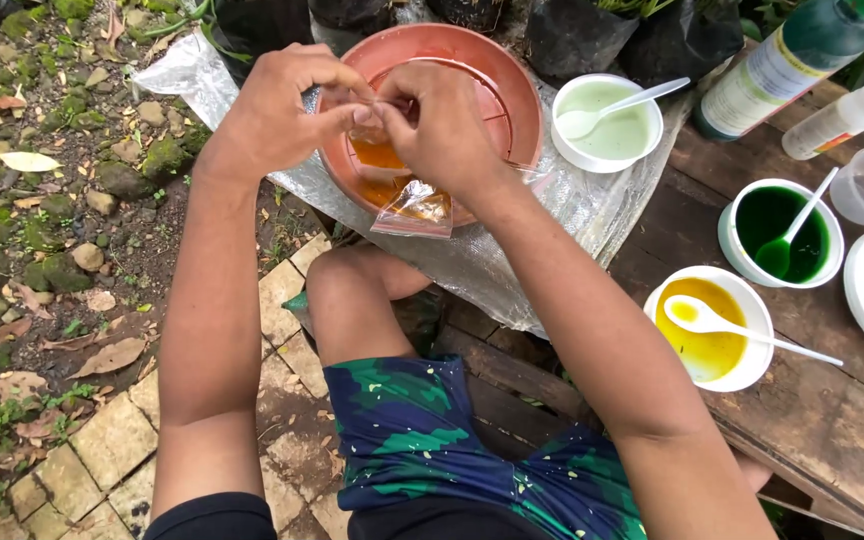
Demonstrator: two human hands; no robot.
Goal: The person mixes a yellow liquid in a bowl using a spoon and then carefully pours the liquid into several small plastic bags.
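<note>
Both hands meet over a terracotta-coloured plastic tray (522, 95). My left hand (287, 110) and my right hand (437, 120) pinch the top of a small clear plastic bag (407, 195) filled with orange liquid. The bag hangs down between the fingers, its lower corner over the tray's near rim. The bag's mouth is hidden by my fingers.
On the wooden bench at right stand a white bowl of pale green liquid (612, 130), a bowl of dark green liquid (782, 235) and a bowl of yellow-orange liquid (707, 325), each with a white spoon. A green bottle (787, 60), a white bottle (847, 115) and clear sheeting (572, 215) lie nearby. Black planter bags stand behind.
</note>
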